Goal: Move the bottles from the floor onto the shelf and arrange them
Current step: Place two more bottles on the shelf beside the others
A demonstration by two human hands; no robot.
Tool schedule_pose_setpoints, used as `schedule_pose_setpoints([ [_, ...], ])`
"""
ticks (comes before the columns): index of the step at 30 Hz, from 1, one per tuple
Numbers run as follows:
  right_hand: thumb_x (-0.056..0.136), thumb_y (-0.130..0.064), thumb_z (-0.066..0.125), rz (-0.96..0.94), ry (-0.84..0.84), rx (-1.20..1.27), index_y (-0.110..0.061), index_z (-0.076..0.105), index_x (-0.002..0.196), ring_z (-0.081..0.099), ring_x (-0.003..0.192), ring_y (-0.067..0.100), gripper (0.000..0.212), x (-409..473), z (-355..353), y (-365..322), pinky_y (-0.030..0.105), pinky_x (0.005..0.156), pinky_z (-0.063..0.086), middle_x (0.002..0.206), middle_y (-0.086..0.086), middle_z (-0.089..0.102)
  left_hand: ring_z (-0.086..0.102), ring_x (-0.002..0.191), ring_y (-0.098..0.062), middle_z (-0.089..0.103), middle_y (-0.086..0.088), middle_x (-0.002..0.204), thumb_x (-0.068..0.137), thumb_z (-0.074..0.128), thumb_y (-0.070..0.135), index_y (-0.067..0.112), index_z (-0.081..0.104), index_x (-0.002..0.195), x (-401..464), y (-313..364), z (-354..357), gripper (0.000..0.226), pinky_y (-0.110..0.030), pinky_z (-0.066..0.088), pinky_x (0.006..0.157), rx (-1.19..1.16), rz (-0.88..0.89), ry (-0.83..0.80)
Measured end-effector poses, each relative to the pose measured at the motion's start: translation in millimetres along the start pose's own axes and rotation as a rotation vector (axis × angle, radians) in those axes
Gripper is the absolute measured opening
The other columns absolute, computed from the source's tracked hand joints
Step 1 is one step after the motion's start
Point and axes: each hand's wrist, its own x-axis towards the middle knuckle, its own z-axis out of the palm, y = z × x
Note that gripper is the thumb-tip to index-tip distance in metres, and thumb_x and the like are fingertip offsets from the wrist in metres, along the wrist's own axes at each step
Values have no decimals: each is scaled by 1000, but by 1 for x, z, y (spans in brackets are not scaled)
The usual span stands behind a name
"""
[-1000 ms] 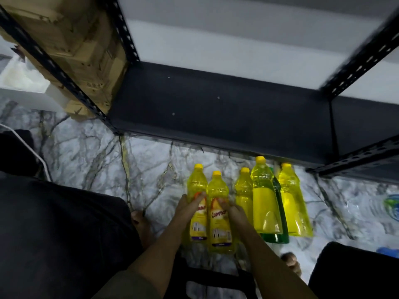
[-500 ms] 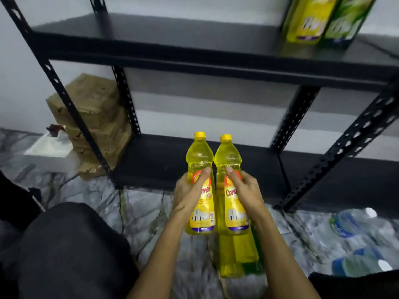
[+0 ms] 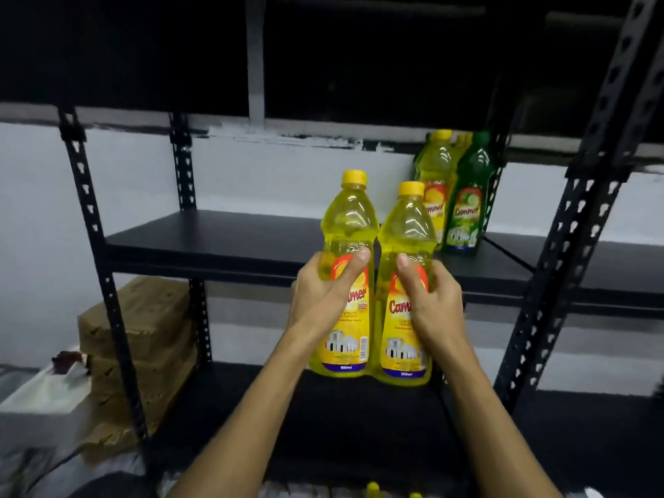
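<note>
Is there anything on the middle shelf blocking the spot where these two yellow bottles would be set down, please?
Nothing visible blocks it. The middle shelf is bare straight behind the two yellow bottles held in the left hand and right hand. The shelved bottles stand off to the right.

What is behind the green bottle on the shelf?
Beside the green bottle stands a yellow bottle on the middle shelf. Just behind it, another yellow cap peeks out. The green bottle covers the rest, so how many stand there is hidden.
</note>
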Motion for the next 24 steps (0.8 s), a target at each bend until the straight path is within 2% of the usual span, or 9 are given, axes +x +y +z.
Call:
schedule_pose_setpoints([
  [4, 88, -56, 67, -140, 99, -23, -24, 62, 117, 70, 97, 6, 44, 56, 4, -19, 34, 85, 58, 108, -6, 72, 74, 92, -9, 77, 10, 98, 75, 71, 74, 32, 69, 107, 58, 24, 15, 53, -43, 60, 88, 30, 123, 25],
  [7, 87, -63, 64, -181, 168, -82, -20, 54, 128, 61, 112, 8, 60, 96, 14, -20, 33, 96, 52, 125, -8, 63, 70, 90, 2, 73, 13, 100, 81, 72, 64, 29, 63, 113, 98, 29, 25, 48, -21, 57, 77, 82, 191, 35],
  [9, 88, -65, 61, -172, 189, -113, -18, 44, 140, 48, 121, 7, 72, 118, 22, -17, 32, 103, 42, 133, -12, 49, 67, 91, 5, 71, 15, 101, 83, 72, 61, 28, 61, 116, 122, 24, 30, 48, -14, 51, 71, 111, 215, 37],
  [12, 89, -62, 61, -167, 175, -124, -15, 41, 140, 49, 122, 12, 72, 145, 32, -3, 36, 106, 42, 137, -2, 52, 67, 98, -1, 70, 14, 106, 82, 72, 63, 28, 58, 119, 155, 7, 34, 52, -25, 56, 81, 123, 210, 31],
  [14, 89, -62, 61, -177, 145, -165, -16, 41, 139, 53, 122, 15, 71, 162, 36, 9, 34, 101, 45, 136, 0, 55, 68, 102, -7, 69, 12, 111, 82, 71, 65, 27, 53, 124, 178, -3, 35, 59, -33, 57, 86, 140, 176, 19],
  [17, 92, -55, 61, -145, 53, -171, -14, 37, 139, 53, 104, -2, 67, 191, 40, 26, 2, 79, 39, 121, -16, 51, 70, 100, -14, 66, 2, 117, 83, 72, 62, 23, 33, 129, 214, -18, 32, 71, -33, 58, 82, 161, 90, -50],
  [19, 93, -50, 63, -127, -12, -175, -16, 37, 131, 50, 95, -11, 57, 214, 41, 38, -5, 66, 39, 112, -19, 49, 72, 94, -14, 65, -1, 114, 85, 72, 56, 22, 24, 124, 236, -28, 31, 71, -26, 58, 73, 164, 55, -88],
  [22, 93, -49, 64, -130, -66, -183, -15, 46, 127, 59, 99, -5, 51, 247, 48, 53, 6, 74, 49, 115, -8, 60, 69, 91, -9, 60, 4, 108, 87, 71, 54, 21, 23, 122, 271, -41, 32, 68, -23, 56, 69, 206, 52, -108],
  [24, 94, -46, 64, -145, -77, -158, -16, 54, 126, 67, 101, 4, 45, 269, 53, 67, 25, 85, 58, 116, -5, 68, 68, 103, -17, 59, -2, 118, 79, 70, 68, 25, 26, 120, 293, -52, 33, 74, -37, 60, 83, 236, 52, -104],
])
